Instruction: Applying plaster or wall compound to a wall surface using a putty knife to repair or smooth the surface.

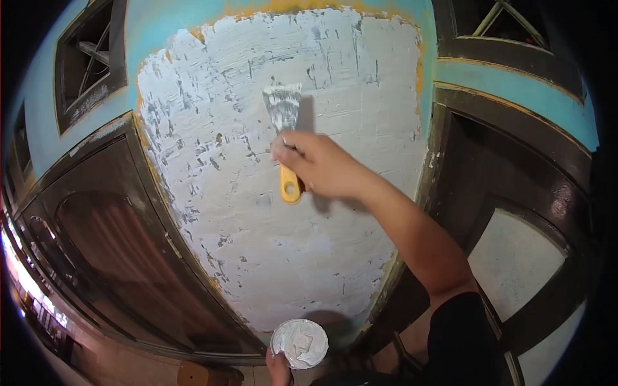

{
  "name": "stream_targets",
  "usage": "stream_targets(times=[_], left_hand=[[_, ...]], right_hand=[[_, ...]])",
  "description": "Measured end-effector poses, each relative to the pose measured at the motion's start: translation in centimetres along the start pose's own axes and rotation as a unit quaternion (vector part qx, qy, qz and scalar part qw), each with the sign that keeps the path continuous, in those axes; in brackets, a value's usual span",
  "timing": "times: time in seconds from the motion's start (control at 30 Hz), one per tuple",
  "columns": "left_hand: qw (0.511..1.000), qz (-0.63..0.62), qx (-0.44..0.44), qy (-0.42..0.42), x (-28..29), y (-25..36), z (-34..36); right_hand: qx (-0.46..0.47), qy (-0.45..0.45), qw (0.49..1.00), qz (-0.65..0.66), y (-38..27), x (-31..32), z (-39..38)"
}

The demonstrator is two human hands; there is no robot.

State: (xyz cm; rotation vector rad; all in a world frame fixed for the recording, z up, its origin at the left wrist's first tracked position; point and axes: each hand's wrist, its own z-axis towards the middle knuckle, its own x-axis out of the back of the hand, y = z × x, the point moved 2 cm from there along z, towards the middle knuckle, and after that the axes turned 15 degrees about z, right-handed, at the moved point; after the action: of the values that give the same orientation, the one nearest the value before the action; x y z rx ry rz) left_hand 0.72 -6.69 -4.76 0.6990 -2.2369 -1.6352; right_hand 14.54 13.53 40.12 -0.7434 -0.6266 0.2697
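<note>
My right hand (302,157) grips a putty knife (290,186) with a yellow handle, its putty-smeared metal blade (282,103) pointing up against or just in front of a wall patch (347,238) coated in rough off-white filler, with scattered grey marks and ochre edging. At the bottom of the view, my left hand (278,365) holds a round container (302,344) of white paste by its side; only part of that hand shows.
A dark wooden door (96,251) with a curtained pane is at the left, another dark door (508,167) at the right. Turquoise wall (502,77) and barred openings (90,58) lie above. A brown stool or box (206,373) stands on the tiled floor below.
</note>
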Motion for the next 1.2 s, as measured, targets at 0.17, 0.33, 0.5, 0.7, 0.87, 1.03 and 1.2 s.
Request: stream_targets(times=[0.17,0.33,0.5,0.7,0.87,1.03,1.2], left_hand=[[0.998,-0.033,-0.049,0.013,-0.9,-1.2,0.8],[1.000,-0.016,-0.007,0.024,0.2,-2.0,1.0],[0.999,0.007,-0.051,0.013,0.6,-1.0,0.2],[0.993,-0.036,-0.108,-0.028,-0.2,-1.5,1.3],[0.995,-0.035,-0.084,-0.042,-1.1,-0.2,0.6],[0.997,0.068,0.025,0.016,1.2,-2.9,0.8],[0.999,-0.021,-0.045,0.003,1.6,-4.2,2.0]], right_hand=[[-0.144,0.002,0.988,0.061,4.5,0.2,-1.2],[-0.224,-0.032,0.970,0.093,9.1,-2.9,-7.0],[-0.156,-0.109,0.982,0.015,7.4,-3.0,-9.3],[-0.073,-0.062,0.995,0.020,3.0,-2.4,-2.7],[-0.164,-0.063,0.984,0.006,9.9,-4.2,-5.3],[-0.171,-0.091,0.980,-0.040,12.1,-5.9,-12.7],[-0.110,-0.064,0.991,0.041,9.8,-5.2,-14.8]])
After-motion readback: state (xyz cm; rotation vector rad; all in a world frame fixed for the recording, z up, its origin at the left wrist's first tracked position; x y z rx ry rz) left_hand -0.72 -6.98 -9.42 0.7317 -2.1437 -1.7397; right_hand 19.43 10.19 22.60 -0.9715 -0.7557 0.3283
